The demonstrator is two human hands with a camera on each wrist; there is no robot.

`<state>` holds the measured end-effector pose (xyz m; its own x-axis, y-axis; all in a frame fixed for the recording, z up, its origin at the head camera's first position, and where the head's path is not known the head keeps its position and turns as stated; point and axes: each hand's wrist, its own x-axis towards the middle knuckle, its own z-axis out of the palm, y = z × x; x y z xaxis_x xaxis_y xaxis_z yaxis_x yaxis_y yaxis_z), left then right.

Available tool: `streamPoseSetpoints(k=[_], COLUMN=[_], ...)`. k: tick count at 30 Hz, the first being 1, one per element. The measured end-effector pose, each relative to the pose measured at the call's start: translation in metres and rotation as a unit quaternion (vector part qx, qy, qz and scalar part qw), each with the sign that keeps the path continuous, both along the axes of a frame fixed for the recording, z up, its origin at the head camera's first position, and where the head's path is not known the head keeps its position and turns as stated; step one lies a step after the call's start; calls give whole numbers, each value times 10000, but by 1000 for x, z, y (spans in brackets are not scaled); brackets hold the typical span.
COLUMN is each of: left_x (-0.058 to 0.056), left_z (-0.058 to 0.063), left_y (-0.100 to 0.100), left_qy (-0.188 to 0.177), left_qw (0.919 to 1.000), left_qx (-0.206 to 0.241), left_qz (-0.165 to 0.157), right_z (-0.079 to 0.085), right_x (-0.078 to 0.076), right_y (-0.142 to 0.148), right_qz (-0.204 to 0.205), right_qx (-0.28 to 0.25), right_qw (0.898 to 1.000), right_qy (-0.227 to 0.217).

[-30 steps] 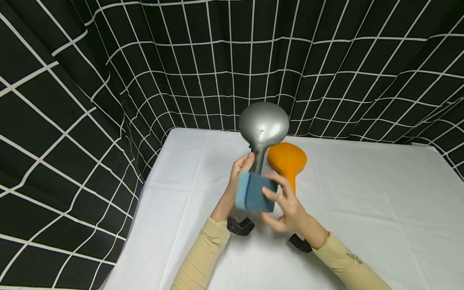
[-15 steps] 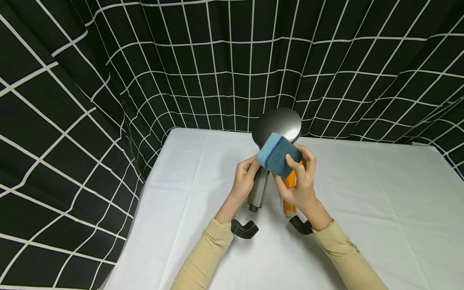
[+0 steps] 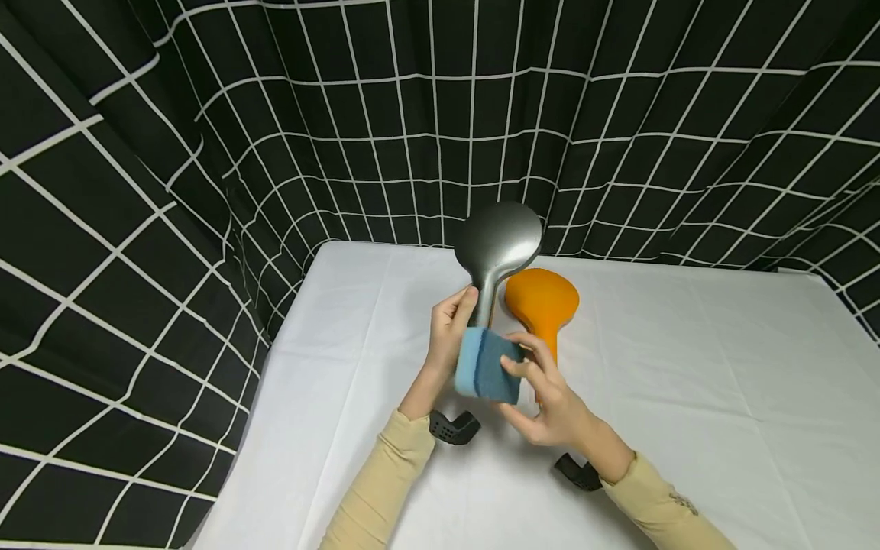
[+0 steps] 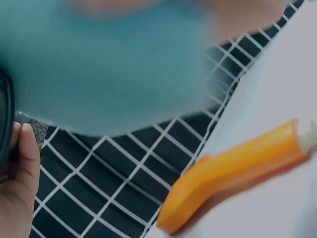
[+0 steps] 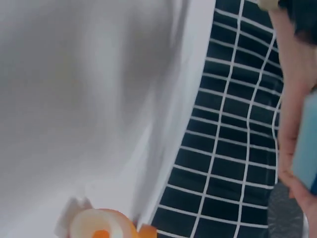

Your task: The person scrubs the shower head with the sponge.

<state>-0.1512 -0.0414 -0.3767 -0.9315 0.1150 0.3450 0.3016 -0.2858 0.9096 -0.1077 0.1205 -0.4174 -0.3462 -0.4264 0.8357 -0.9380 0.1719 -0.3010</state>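
Note:
A grey handheld shower head (image 3: 498, 241) is raised over the table, its broad head toward the curtain. My left hand (image 3: 445, 336) grips it by the handle, the thumb along the near side. With spread fingertips my right hand (image 3: 553, 401) pinches a blue sponge (image 3: 500, 370) with a paler blue layer. The sponge overlaps the lower handle and hides its threaded end. In the left wrist view the blurred sponge (image 4: 114, 69) fills the upper left. Just right of the grey one, an orange shower head (image 3: 541, 298) lies on the table, its handle partly behind my right hand.
A white cloth (image 3: 687, 367) covers the table. Around its back and left side hangs a black curtain (image 3: 385, 114) with a white grid. Black camera mounts (image 3: 454, 428) jut from both wrists, low over the cloth.
The sponge went up toward the shower head's round head half a second ago and is now back down over the handle. The grey shower head has shifted left again; both grips stay.

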Motion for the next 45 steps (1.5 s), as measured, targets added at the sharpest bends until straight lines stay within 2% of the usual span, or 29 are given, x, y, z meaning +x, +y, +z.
streamPoseSetpoints(k=[2,5,9,12,15,17,19,24,28,30,31,39,45], left_x=[-1,-5,-12,-19,-29,-34,-36,-38,-39,-40,-40,-40,-40], left_z=[0,-3,-14,-31,-50,-64,-71,-84,-91,-94,-95,-102,-102], left_y=[-3,-5,-8,-10,-10,-11,-11,-13,-14,-15,-14,-13,-11], left_qy=[-32,-48,-228,-588,-1023,-1296,-1536,-1880,-2003,-2054,-2072,-2048,-1856], left_qw=[9996,9986,9969,9921,9840,9784,9731,9629,9571,9555,9550,9559,9569], left_qx=[-54,-194,-518,-860,-1170,-1308,-1438,-1644,-1806,-1835,-1842,-1834,-1990], left_qz=[262,496,547,703,878,935,936,1024,1057,1058,1056,1036,1018], right_z=[-3,-6,-5,-1,5,7,9,10,8,7,6,-5,-11], right_x=[8,15,15,10,7,7,8,8,8,9,10,12,10], right_y=[3,9,25,44,63,75,84,96,100,101,102,103,102], right_qz=[243,154,-695,-1581,-2460,-2959,-3375,-3869,-4088,-4226,-4303,-4643,-4642], right_qx=[414,850,819,670,732,857,1013,1620,2048,2176,2223,2504,2900], right_qw=[9987,9948,9892,9756,9494,9249,8944,8225,7811,7670,7634,7459,7205], right_qy=[-194,-544,-998,-1371,-1808,-2230,-2756,-3842,-4252,-4310,-4273,-4067,-4258])
